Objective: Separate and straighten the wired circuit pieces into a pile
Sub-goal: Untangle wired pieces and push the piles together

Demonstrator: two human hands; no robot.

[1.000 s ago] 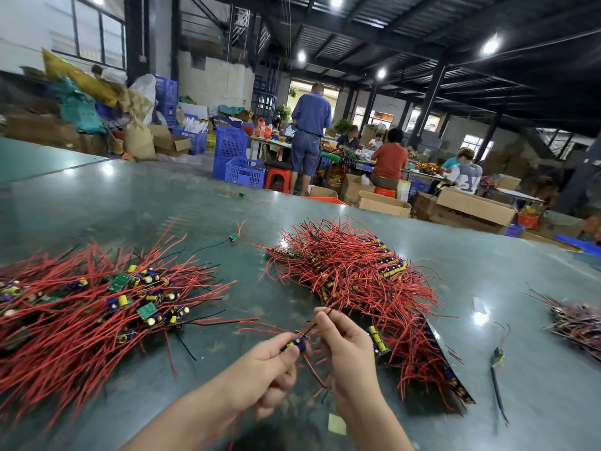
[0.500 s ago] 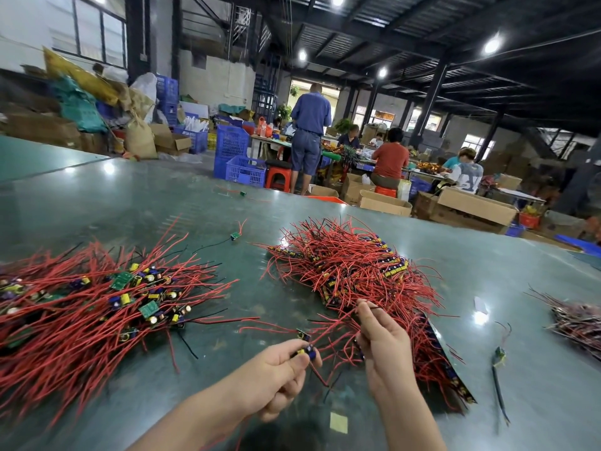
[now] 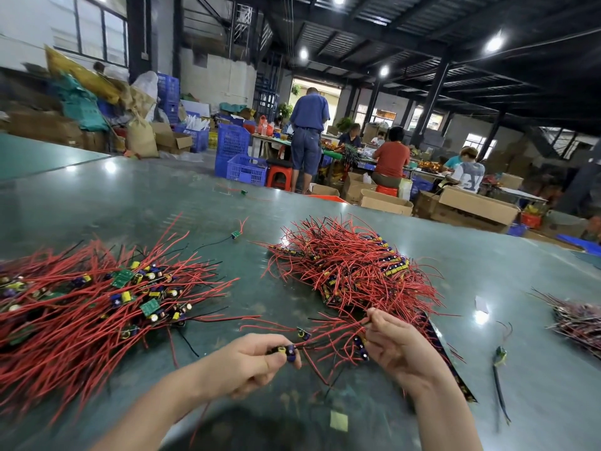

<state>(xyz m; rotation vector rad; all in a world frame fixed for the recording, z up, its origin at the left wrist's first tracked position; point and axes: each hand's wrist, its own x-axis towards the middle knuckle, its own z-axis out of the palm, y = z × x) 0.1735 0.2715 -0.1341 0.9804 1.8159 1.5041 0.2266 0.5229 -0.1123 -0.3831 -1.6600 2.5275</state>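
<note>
Low in the middle of the frame, my left hand (image 3: 250,362) is pinching a small circuit piece (image 3: 287,350) by its board, while my right hand (image 3: 400,346) is pinching its red wires (image 3: 331,333) beside the tangled heap (image 3: 351,271). Light and springy, I judge; the wires are bending easily, so I am gripping the stiffer board, not the leads.

wire piles (image 3: 351,275): 3 (1 blurry) | hands (image 3: 247,362): 2 | stools (image 3: 279,177): 2

Beyond the green worktop (image 3: 487,255), a person in blue (image 3: 308,138) stands with their back turned beside a red stool (image 3: 279,176) and stacked blue crates (image 3: 239,157). Seated workers (image 3: 392,157) sit at tables among open cardboard boxes (image 3: 471,206). A yellow paper scrap (image 3: 339,420) lies on the worktop.
</note>
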